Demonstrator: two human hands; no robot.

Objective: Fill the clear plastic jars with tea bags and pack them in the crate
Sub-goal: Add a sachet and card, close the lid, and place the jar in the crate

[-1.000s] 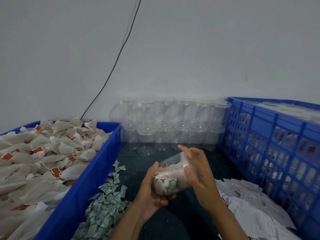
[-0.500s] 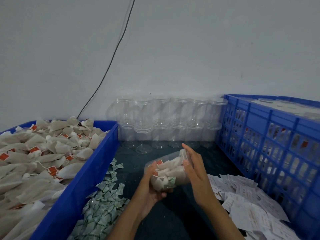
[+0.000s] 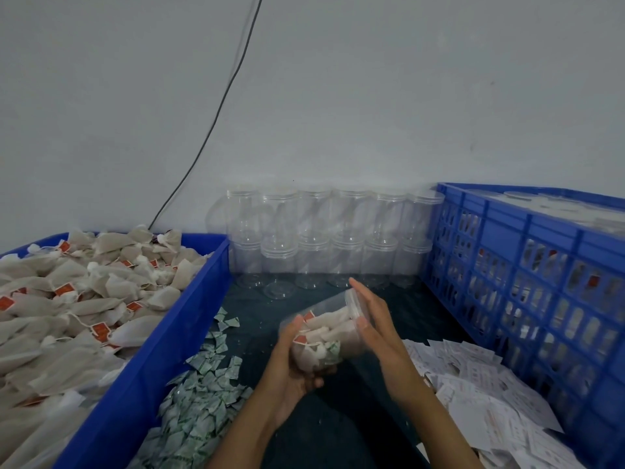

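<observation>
A clear plastic jar (image 3: 329, 328) packed with tea bags lies tilted in front of me, its mouth toward the upper right. My left hand (image 3: 294, 367) cups and grips its base from below. My right hand (image 3: 375, 326) lies against the jar's mouth end with straight fingers. The blue tray (image 3: 162, 353) on the left is heaped with loose tea bags (image 3: 77, 299). The blue lattice crate (image 3: 527, 279) on the right holds filled jars seen through its holes.
Empty clear jars (image 3: 324, 238) are stacked two high against the wall. Small green-white sachets (image 3: 203, 377) lie beside the tray. White paper slips (image 3: 480, 394) are scattered by the crate. A black cable (image 3: 216, 110) runs down the wall.
The jar has tipped further onto its side in my left hand. My right hand has slid along the mouth end, its fingers straightening.
</observation>
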